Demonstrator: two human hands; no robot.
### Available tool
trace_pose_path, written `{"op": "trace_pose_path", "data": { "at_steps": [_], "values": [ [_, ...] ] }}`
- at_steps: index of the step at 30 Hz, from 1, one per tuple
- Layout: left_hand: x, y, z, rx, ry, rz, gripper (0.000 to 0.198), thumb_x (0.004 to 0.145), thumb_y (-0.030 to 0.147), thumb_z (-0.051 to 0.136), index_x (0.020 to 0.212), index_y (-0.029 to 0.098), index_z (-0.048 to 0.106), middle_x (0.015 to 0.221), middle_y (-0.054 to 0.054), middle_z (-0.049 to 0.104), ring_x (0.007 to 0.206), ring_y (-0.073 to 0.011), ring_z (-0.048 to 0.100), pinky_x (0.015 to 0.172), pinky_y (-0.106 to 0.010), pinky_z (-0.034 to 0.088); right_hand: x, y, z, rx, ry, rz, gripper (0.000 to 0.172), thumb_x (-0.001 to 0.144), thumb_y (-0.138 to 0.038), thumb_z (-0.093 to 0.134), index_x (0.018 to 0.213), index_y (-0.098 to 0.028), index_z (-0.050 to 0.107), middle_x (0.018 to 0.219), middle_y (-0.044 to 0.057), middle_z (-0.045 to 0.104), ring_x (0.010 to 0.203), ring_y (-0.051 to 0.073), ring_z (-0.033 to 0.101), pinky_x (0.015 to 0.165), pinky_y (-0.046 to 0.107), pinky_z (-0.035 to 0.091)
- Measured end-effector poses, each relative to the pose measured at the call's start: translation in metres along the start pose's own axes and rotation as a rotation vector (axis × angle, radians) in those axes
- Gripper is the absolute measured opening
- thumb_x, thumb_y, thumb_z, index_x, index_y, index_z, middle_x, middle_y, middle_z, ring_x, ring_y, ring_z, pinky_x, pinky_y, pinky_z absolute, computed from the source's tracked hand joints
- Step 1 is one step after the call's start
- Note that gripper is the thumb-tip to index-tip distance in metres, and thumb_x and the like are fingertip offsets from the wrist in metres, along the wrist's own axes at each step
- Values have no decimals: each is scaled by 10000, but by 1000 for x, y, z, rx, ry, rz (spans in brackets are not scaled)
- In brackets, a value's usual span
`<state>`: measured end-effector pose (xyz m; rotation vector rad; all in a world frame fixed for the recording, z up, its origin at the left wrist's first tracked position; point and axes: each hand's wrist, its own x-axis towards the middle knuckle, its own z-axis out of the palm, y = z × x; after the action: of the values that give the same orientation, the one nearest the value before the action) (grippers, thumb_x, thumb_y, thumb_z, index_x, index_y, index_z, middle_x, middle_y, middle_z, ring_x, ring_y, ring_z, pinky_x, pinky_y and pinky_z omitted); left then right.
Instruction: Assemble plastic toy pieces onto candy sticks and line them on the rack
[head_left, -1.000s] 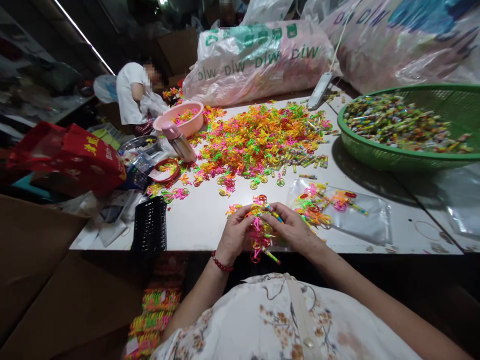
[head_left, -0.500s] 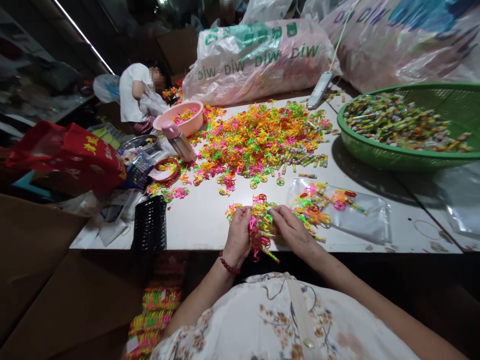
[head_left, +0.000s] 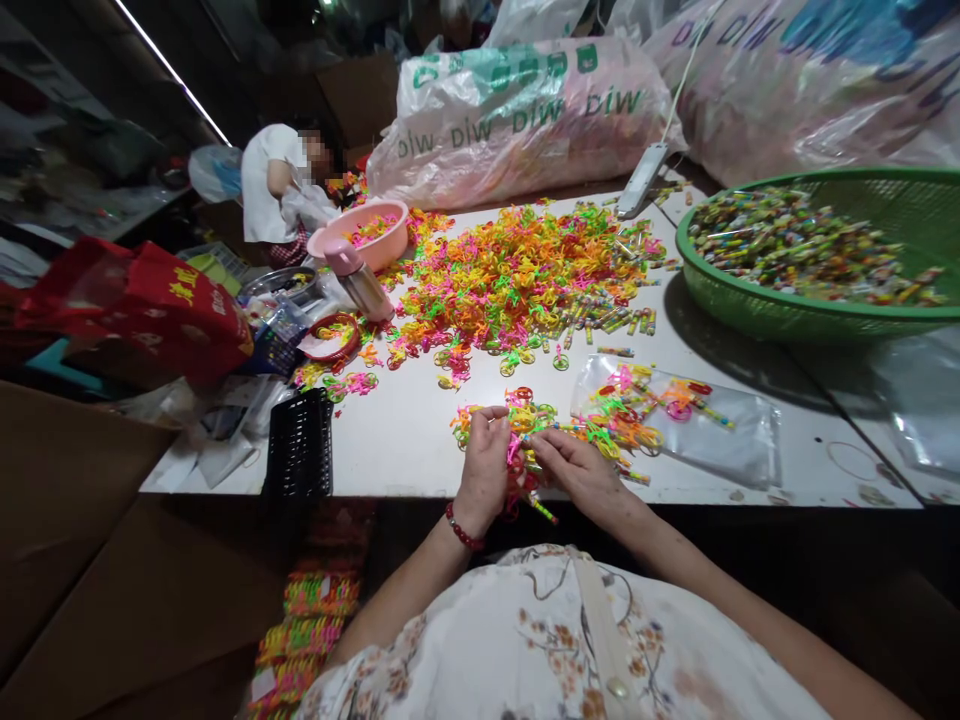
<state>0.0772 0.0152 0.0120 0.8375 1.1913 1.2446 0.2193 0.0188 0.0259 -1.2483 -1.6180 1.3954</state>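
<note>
My left hand (head_left: 486,462), with a red bead bracelet at its wrist, is closed on a pink plastic toy (head_left: 514,450) at the table's front edge. My right hand (head_left: 581,468) pinches the end of a thin printed stick (head_left: 526,441) against that toy; the fingers hide most of it. Around and behind the hands lies a small heap of neon plastic toys (head_left: 521,405). A yellow-green printed stick (head_left: 544,510) juts out below the hands. To the right, more toys and sticks (head_left: 626,405) lie partly on a clear plastic bag (head_left: 739,440).
A large heap of neon toys (head_left: 517,270) covers the table's middle. At right stands a green basket (head_left: 742,305) of printed sticks. A thermos (head_left: 364,285), pink basin (head_left: 397,240), black basket (head_left: 300,445) and red bag (head_left: 180,310) crowd the left. A person (head_left: 266,185) bends beyond.
My right hand has moved a little left and toward me, its fingertips now close to my left fingers. The left hand has turned slightly, its upper fingers lifted more.
</note>
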Motion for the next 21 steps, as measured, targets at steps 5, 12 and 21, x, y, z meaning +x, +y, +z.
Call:
{"op": "trace_pose_path", "data": {
  "at_steps": [5, 12, 21],
  "values": [
    [0, 2, -2, 250, 47, 140, 233, 922, 371, 529, 1077, 199, 498, 782, 32, 483, 636, -93, 453, 627, -221, 401, -1, -1, -3, -68, -1, -33, 340, 931, -465, 468, 783, -189, 600, 708, -13, 572, 670, 139, 515, 651, 255, 404],
    [1, 7, -1, 365, 40, 123, 165, 950, 299, 438, 1073, 193, 469, 790, 25, 446, 697, -125, 437, 679, -253, 386, -4, -2, -3, -156, -11, -183, 301, 952, -386, 474, 782, -189, 627, 736, 7, 610, 700, 149, 545, 670, 258, 403],
    [-1, 7, -3, 437, 62, 166, 151, 952, 307, 431, 1057, 201, 456, 782, 25, 463, 701, -129, 447, 677, -254, 383, -12, 5, 6, -361, -30, -358, 317, 979, -300, 431, 683, -198, 475, 645, -14, 495, 608, 125, 449, 608, 262, 339]
  ]
}}
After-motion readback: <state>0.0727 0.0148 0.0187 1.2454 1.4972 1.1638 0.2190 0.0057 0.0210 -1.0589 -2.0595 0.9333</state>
